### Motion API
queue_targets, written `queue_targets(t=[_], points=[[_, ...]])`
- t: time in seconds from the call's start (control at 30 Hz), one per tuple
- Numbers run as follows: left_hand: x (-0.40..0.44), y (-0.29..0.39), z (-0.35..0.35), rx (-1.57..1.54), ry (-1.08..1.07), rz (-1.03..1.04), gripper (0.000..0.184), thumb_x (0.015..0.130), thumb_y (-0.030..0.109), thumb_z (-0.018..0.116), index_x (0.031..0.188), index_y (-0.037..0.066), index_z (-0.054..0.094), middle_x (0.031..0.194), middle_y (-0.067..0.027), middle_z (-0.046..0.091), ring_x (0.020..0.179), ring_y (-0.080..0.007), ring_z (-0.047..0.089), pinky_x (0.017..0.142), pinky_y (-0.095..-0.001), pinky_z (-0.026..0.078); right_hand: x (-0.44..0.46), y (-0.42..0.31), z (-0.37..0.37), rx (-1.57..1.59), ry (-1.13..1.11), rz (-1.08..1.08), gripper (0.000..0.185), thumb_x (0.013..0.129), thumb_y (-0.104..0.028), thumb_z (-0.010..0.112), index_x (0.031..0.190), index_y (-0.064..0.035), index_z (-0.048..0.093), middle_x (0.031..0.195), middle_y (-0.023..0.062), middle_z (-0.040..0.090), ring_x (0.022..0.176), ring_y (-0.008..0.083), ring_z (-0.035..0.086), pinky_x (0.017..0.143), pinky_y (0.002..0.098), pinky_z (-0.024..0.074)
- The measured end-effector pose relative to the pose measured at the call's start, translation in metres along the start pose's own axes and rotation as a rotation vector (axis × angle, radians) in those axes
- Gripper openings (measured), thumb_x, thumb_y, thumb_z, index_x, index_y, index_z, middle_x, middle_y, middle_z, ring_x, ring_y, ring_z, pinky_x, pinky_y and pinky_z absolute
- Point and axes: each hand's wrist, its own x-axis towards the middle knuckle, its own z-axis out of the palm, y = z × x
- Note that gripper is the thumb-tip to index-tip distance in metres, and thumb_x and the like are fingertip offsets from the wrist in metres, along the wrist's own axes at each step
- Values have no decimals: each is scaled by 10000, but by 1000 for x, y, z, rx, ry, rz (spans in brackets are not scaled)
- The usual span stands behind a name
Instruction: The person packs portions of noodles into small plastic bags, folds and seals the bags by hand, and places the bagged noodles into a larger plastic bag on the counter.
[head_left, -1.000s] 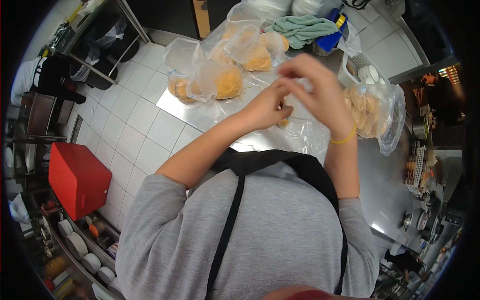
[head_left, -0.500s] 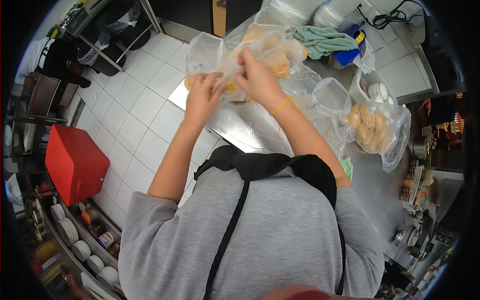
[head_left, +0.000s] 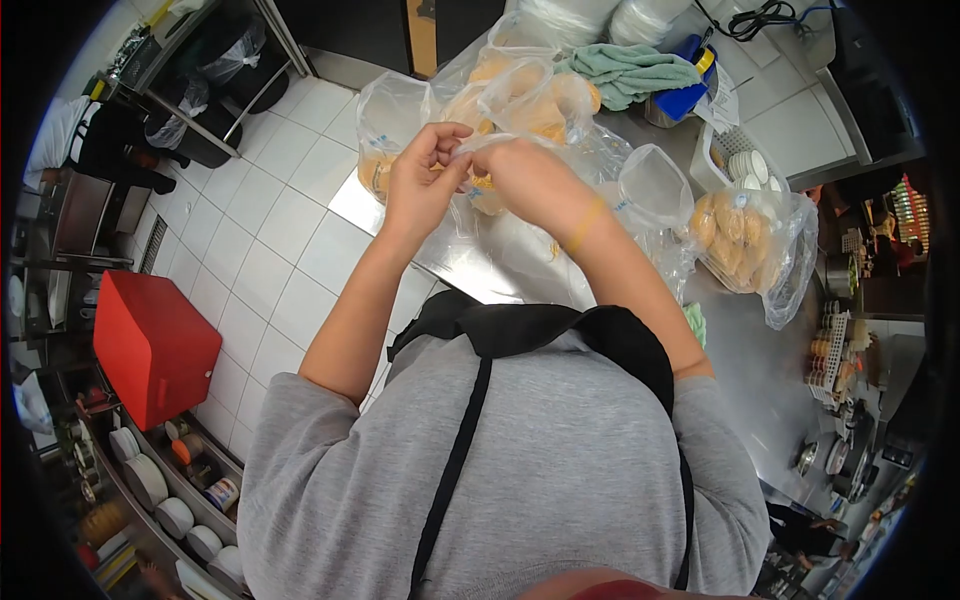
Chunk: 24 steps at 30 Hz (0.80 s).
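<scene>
My left hand (head_left: 425, 182) and my right hand (head_left: 532, 185) meet over the steel table, their fingertips pinching the gathered top of a clear plastic bag (head_left: 485, 143). The bag's lower part is mostly hidden below my hands, with a little yellow food showing. A yellow band (head_left: 586, 222) circles my right wrist. Just left of my left hand stands another clear bag (head_left: 392, 105) with orange-yellow contents. Behind my hands are several more bags of yellow food (head_left: 545, 110). An open-mouthed clear bag (head_left: 655, 185) lies to the right of my right hand.
A bag of bread rolls (head_left: 735, 240) sits on the steel table (head_left: 745, 375) at right, beside a white basket (head_left: 707, 160) of small dishes. A green cloth (head_left: 630, 75) lies at the back. On the tiled floor stands a red bin (head_left: 155, 350). A person (head_left: 110, 140) is at far left.
My right hand has come down and turned, from raised above the bag to beside my left fingertips. My left hand has shifted slightly right, and both now pinch the bag's top together.
</scene>
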Motion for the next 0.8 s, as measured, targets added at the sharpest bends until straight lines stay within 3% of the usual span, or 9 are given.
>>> queue_targets(t=[0.07,0.1,0.17,0.27,0.5,0.57,0.67,0.7,0.8], points=[[-3,3,1,-42,10,-32,277,813,30,589,1075,26,499,838,6,512,701,-38,509,565,-173,445,10,35,30,-168,-241,203,180,739,-127,538,888,-74,625,930,135,614,891,292,574,744,362,460],[-4,3,2,-40,5,-32,277,813,30,589,1075,26,499,838,6,512,701,-38,509,565,-173,445,14,36,35,-168,-237,207,180,739,-127,538,888,-74,625,930,135,614,891,292,574,744,362,460],[-7,0,3,28,-24,-12,271,814,34,591,1070,27,502,833,7,509,697,-37,502,564,-175,445,20,38,43,212,-242,527,233,786,-222,499,901,-66,629,974,163,604,927,306,569,790,369,445],[-10,-5,1,40,-40,-69,260,817,39,589,1063,30,505,829,12,508,698,-35,499,563,-176,445,16,45,39,94,-246,316,303,813,-293,468,921,-53,618,982,180,598,927,319,565,802,372,432],[-8,-8,7,43,-59,-61,253,823,46,585,1063,34,505,825,18,507,700,-35,499,564,-173,443,2,48,26,90,-156,312,300,812,-293,482,937,-52,607,989,176,595,926,318,562,787,372,435],[-9,-7,10,60,-78,-73,235,825,47,583,1049,31,513,826,15,511,702,-37,499,571,-175,450,-5,62,42,-17,-386,293,306,803,-297,480,941,-54,604,983,177,596,916,319,561,785,365,436],[-10,-10,11,97,-87,-75,215,824,45,584,1030,27,526,829,10,513,703,-39,498,580,-180,463,-7,51,37,17,-404,186,277,783,-253,515,967,-62,596,959,181,600,902,321,560,765,362,437],[-10,-9,10,96,-84,-72,215,824,45,584,1030,27,526,829,10,513,703,-39,498,580,-180,463,-6,48,37,14,-405,183,277,783,-253,515,967,-62,596,959,181,600,902,321,560,765,362,437],[-12,-9,7,101,-87,-99,202,821,42,586,1016,25,536,832,6,509,710,-40,500,592,-185,476,-4,38,30,343,-232,472,198,763,-159,537,918,-54,600,896,167,605,858,328,560,733,377,436]])
